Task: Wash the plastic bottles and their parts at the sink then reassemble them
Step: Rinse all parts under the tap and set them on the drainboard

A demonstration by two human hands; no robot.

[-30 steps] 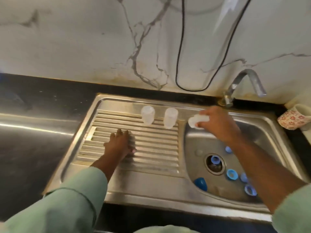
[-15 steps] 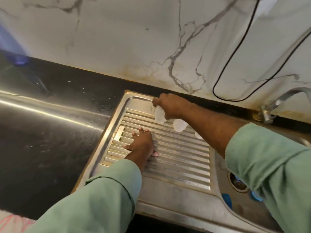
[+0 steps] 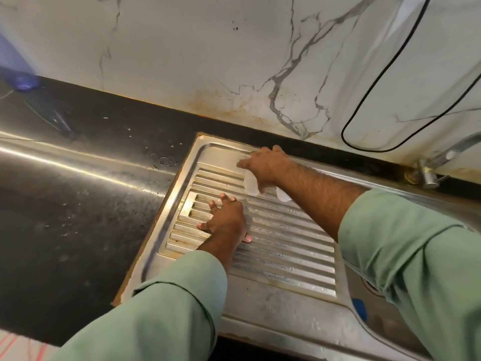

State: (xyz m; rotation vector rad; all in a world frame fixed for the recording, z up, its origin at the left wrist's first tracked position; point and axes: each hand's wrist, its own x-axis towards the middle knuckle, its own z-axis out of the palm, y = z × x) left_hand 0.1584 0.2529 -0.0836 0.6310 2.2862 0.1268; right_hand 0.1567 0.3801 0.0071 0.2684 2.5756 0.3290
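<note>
While left hand (image 3: 226, 217) lies flat, right hand (image 3: 265, 166) grips bottle (image 3: 251, 184).

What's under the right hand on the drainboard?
Under the right hand a translucent plastic bottle stands on the ribbed drainboard. Another bottle peeks out beneath the forearm. The held bottle's top is covered by the hand.

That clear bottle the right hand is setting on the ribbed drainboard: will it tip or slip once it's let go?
The bottle looks thin, empty and translucent, so probably light and easily knocked over. The drainboard is ribbed and looks wet, so it may rock or slide. The right hand holds it from above; release gently.
</note>
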